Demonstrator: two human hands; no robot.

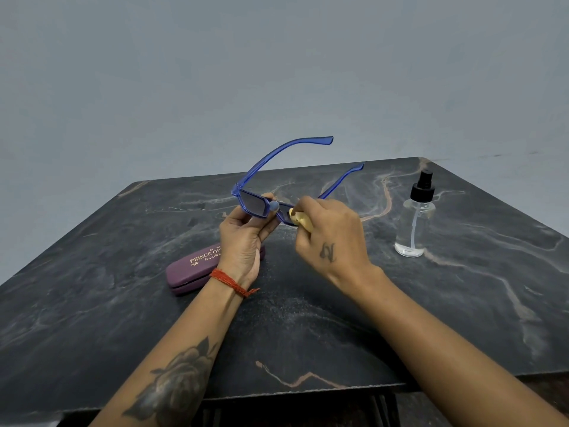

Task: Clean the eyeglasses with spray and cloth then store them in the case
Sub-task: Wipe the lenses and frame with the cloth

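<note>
Eyeglasses [261, 204] between both hands' fingers [271, 197]

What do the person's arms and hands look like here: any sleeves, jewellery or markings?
Both forearms are bare, no sleeves. The left wrist wears a red thread band, and the left forearm bears a dark rose tattoo. The right hand has a small dark tattoo on its back. No rings are visible.

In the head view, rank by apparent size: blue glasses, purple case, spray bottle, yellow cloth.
1. Blue plastic-framed eyeglasses
2. Purple hard case, partly hidden, or clear spray bottle with black pump: too close to rank
3. Yellow cloth, mostly hidden
</note>
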